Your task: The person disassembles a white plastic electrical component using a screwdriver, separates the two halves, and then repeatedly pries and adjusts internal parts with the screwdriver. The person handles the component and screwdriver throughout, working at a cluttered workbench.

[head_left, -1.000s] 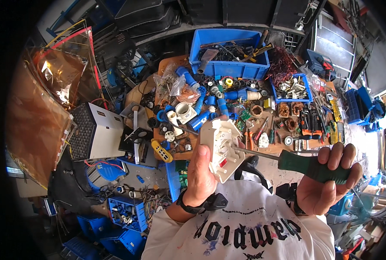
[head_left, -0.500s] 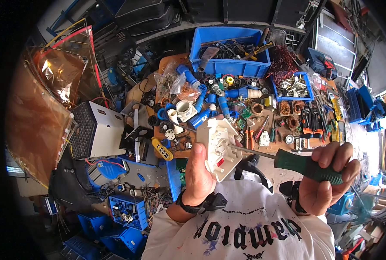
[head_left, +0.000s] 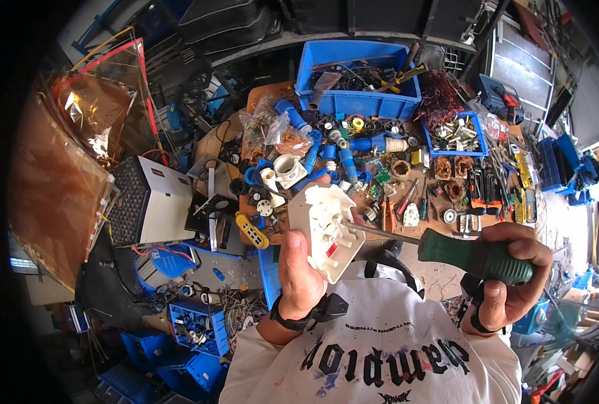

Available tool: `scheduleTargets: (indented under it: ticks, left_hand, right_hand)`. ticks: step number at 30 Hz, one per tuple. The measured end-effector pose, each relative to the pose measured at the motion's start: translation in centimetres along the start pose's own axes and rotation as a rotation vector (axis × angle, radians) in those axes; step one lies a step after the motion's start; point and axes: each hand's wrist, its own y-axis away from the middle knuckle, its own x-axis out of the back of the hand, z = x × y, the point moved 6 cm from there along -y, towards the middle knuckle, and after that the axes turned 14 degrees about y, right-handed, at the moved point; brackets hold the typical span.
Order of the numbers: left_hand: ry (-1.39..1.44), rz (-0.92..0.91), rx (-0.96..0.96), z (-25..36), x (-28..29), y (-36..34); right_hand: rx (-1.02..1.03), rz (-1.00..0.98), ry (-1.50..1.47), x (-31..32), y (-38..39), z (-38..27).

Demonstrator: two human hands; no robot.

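Observation:
My left hand (head_left: pixel 299 276) grips a cream plastic housing (head_left: pixel 324 229) with moulded posts inside and a small red part; its open side is tilted toward my right. My right hand (head_left: pixel 511 299) is wrapped round the green handle (head_left: pixel 451 252) of a screwdriver. The metal shaft (head_left: pixel 387 233) reaches leftward into the housing, where its tip is hard to make out among the white plastic. Just beyond lies a cluttered wooden bench with blue pipe fittings (head_left: pixel 346 163), pliers (head_left: pixel 387 215) and a yellow oval plastic part (head_left: pixel 250 229).
A large blue crate (head_left: pixel 357 101) of cables stands at the back, beside a smaller blue tray (head_left: pixel 453 149) of metal pieces. Amber film sheets (head_left: pixel 64 188) and a cream-and-black cabinet (head_left: pixel 165 205) are on the left. Blue bins (head_left: pixel 195 330) and tangled wires sit at lower left.
My left hand and the housing have shifted to the left. The screwdriver has moved left with them, and my right hand's fingers have shifted on the handle.

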Motion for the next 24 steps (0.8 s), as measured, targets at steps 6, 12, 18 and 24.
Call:
scheduleTargets:
  ticks: [6,12,18,24]
  left_hand:
    - [-0.054,-0.05,-0.046,0.9,0.2,-0.3]
    - [-0.054,-0.073,-0.055,1.2,0.1,-0.3]
    - [-0.003,-0.06,-0.069,1.3,0.0,-0.3]
    - [0.079,-0.082,-0.003,1.1,0.1,-0.2]
  right_hand:
    - [-0.15,0.025,0.176,0.5,0.2,0.2]
    - [-0.17,-0.002,0.416,1.9,0.1,0.0]
    - [-0.061,-0.007,0.228,0.9,0.2,-0.1]
    - [0.0,-0.027,0.146,0.7,-0.2,-0.3]
